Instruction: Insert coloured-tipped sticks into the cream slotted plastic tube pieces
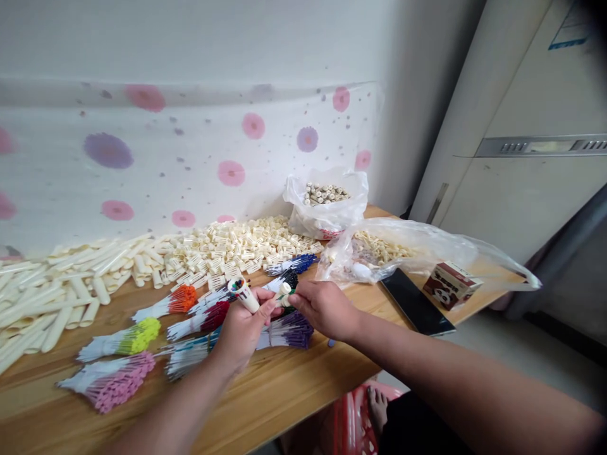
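My left hand [241,328] is closed around a cream pen piece [244,295] with several coloured tips showing in its slotted end. Between the hands is a small white round-ended part [284,291], pinched by my right hand [327,309] and touching the left fingertips. Under and beside the hands lie bundles of thin refills: purple [296,330], dark red [215,316], blue [298,264] and black [288,278]. Farther left are orange [183,299], yellow [142,335] and pink [123,382] bundles.
Long cream tubes [71,291] and a heap of short slotted pieces [237,246] line the wall. At the right are a bag of small parts [327,212], an open plastic bag [379,246], a black phone [415,303] and a small box [450,285].
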`<state>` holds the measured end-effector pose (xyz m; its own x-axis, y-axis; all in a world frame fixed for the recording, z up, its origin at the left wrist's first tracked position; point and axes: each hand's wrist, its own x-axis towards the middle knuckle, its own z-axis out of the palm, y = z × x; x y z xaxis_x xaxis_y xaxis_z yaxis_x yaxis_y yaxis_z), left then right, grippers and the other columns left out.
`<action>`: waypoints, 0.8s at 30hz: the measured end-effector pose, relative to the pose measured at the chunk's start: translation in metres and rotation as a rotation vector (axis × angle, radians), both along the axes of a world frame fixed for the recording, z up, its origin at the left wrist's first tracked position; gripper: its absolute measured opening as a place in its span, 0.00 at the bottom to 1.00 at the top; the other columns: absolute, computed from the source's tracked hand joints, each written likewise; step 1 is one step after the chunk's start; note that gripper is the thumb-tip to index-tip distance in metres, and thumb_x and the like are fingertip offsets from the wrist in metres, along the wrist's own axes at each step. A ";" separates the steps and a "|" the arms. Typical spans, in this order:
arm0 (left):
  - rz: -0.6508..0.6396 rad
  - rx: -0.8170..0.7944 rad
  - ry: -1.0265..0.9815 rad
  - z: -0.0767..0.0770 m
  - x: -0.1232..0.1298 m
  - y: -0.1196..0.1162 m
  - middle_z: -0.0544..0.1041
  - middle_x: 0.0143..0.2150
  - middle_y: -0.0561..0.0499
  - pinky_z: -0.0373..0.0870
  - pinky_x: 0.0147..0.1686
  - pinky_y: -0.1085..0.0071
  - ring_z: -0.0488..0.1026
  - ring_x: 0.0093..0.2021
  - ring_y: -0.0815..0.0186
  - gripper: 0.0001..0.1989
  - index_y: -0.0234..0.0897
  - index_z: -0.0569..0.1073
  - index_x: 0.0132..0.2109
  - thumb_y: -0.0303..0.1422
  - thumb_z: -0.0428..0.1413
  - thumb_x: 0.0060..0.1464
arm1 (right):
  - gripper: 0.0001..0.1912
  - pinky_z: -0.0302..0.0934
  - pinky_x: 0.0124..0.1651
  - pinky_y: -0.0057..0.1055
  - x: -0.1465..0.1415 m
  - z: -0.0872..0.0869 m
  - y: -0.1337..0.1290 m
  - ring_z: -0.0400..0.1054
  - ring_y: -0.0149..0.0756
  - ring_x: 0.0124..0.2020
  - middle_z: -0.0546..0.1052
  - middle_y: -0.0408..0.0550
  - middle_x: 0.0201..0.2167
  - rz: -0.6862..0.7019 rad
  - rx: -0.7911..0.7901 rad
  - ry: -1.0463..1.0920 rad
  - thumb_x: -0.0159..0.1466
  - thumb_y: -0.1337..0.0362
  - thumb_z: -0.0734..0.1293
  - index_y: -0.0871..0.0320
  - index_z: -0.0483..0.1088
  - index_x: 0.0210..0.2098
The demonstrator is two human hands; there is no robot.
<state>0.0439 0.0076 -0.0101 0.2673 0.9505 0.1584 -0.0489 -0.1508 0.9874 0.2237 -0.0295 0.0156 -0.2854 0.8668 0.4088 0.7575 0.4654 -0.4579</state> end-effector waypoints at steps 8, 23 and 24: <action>-0.044 0.041 0.008 -0.026 -0.009 0.003 0.66 0.22 0.57 0.69 0.33 0.73 0.64 0.24 0.71 0.08 0.37 0.72 0.33 0.38 0.59 0.51 | 0.06 0.52 0.28 0.23 0.004 0.004 0.002 0.63 0.29 0.26 0.70 0.45 0.26 0.133 -0.105 0.019 0.64 0.65 0.60 0.60 0.65 0.31; 0.024 0.038 -0.010 -0.024 -0.014 -0.001 0.66 0.21 0.57 0.67 0.30 0.74 0.65 0.24 0.70 0.09 0.38 0.72 0.34 0.38 0.59 0.51 | 0.10 0.51 0.30 0.25 -0.007 0.003 0.004 0.62 0.30 0.28 0.71 0.46 0.28 0.113 0.040 -0.071 0.66 0.61 0.59 0.60 0.65 0.32; 0.021 0.035 -0.015 -0.023 -0.013 -0.001 0.66 0.20 0.57 0.67 0.32 0.73 0.66 0.24 0.70 0.09 0.38 0.72 0.34 0.38 0.59 0.51 | 0.10 0.50 0.30 0.25 -0.008 0.003 0.003 0.62 0.30 0.27 0.70 0.46 0.28 0.114 0.033 -0.081 0.66 0.62 0.58 0.60 0.65 0.31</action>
